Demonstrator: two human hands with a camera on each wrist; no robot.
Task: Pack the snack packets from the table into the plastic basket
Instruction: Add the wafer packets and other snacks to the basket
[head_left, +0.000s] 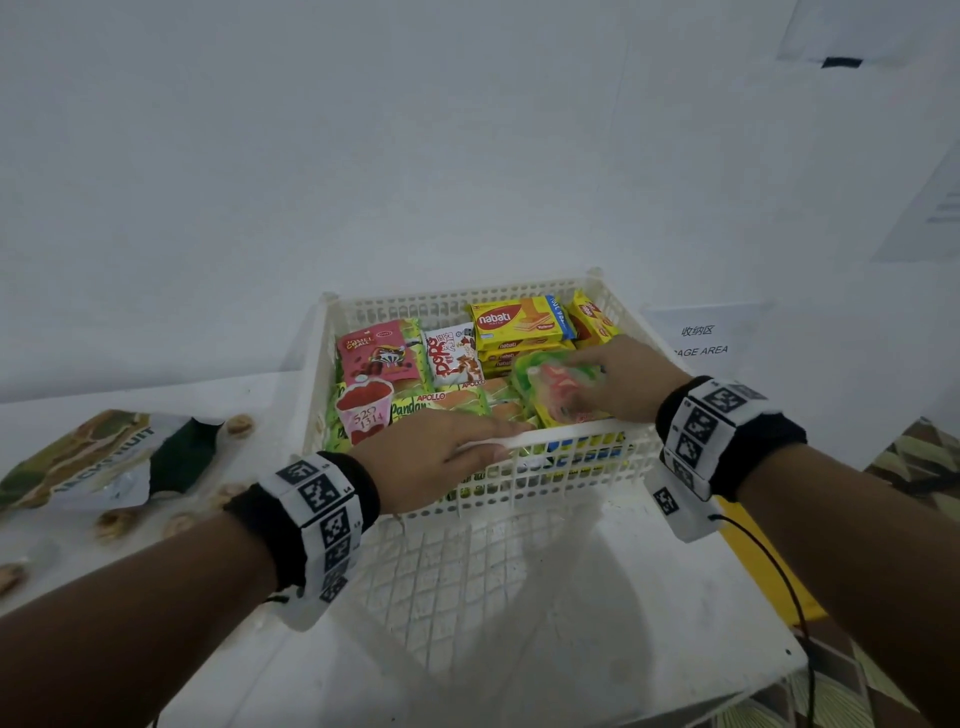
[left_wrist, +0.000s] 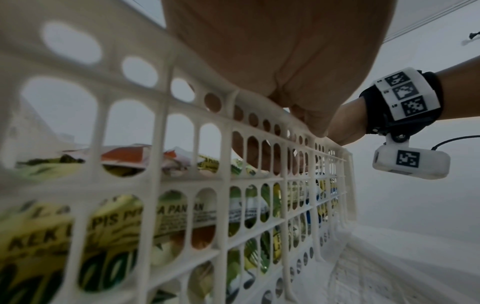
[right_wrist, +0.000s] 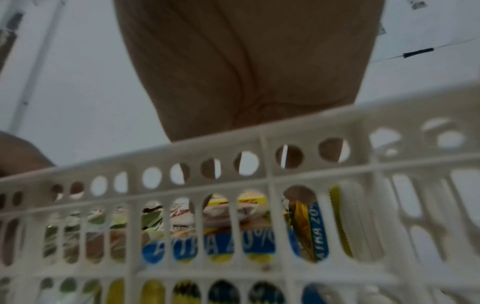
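Note:
The white plastic basket (head_left: 571, 437) sits on the white table (head_left: 597, 597), filled with snack packets: yellow Nabati wafers (head_left: 514, 322), a pink packet (head_left: 376, 356), green Apollo pandan cakes (head_left: 441, 402). My left hand (head_left: 467, 447) grips the basket's near rim, fingers inside and thumb outside; through the lattice (left_wrist: 166, 115) the left wrist view shows those fingers (left_wrist: 259, 156). My right hand (head_left: 618, 379) reaches over the rim and holds a blurred green and red packet (head_left: 556, 382) on top of the pile at the right. In the right wrist view the palm (right_wrist: 246, 61) is above the basket wall (right_wrist: 270, 144).
An opened jackfruit chip bag (head_left: 93, 457) lies on the table at the left with several loose chips (head_left: 111, 522) around it. A paper sign (head_left: 698, 340) hangs on the wall right of the basket. Something yellow (head_left: 769, 566) lies under my right forearm. A white wall stands close behind.

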